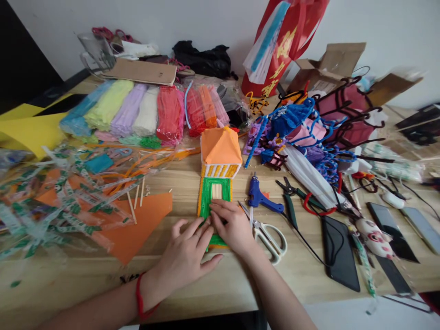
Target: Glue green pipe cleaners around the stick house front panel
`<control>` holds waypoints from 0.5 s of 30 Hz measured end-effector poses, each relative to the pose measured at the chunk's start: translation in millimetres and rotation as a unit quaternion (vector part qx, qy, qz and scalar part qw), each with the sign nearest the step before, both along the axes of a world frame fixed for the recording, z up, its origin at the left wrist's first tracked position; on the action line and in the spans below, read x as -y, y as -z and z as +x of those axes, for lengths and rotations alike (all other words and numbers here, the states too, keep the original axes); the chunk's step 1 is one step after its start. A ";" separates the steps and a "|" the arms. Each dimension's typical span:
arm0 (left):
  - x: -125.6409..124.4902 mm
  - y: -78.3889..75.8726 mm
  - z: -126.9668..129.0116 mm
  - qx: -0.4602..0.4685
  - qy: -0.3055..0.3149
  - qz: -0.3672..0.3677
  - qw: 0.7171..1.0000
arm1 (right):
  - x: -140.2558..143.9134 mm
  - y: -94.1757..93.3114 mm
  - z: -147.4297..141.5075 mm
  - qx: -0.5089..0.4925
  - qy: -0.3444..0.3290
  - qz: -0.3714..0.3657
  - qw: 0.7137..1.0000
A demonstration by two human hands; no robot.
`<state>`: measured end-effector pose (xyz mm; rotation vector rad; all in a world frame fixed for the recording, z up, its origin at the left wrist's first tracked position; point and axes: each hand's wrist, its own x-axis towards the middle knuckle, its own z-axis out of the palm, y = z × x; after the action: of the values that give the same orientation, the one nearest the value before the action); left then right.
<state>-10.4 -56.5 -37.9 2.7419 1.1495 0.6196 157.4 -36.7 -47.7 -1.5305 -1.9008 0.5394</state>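
In the head view a small craft house with an orange pyramid roof [221, 147] and striped orange-and-white walls [222, 171] stands at the far end of a green base [205, 195] edged in yellow-orange. Pale wooden sticks [217, 189] lie side by side along the base's middle. My left hand [189, 247], a red cord on its wrist, rests its fingertips on the base, fingers apart and thumb out to the side. My right hand [233, 224] lies across the sticks with fingers stretched forward. The two hands' fingertips meet, hiding what is beneath them.
Right of the base lie a blue glue gun [259, 197], white-handled scissors [270, 238], pliers [290, 201] and a black phone [338, 252]. Orange sheet [144, 224] and clear wrappers [68, 211] spread leftward. Bagged pipe cleaners [147, 110] and a red bag [282, 50] stand behind.
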 end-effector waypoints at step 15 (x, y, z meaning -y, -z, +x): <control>-23.8 -2.4 -13.5 0.089 0.056 -0.107 0.989 | -3.0 -4.1 -4.2 0.158 -0.050 -0.001 0.986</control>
<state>-23.9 -32.6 -35.5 2.4939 0.9552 0.6682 153.2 -33.7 -43.7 -1.6032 -2.2258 0.3558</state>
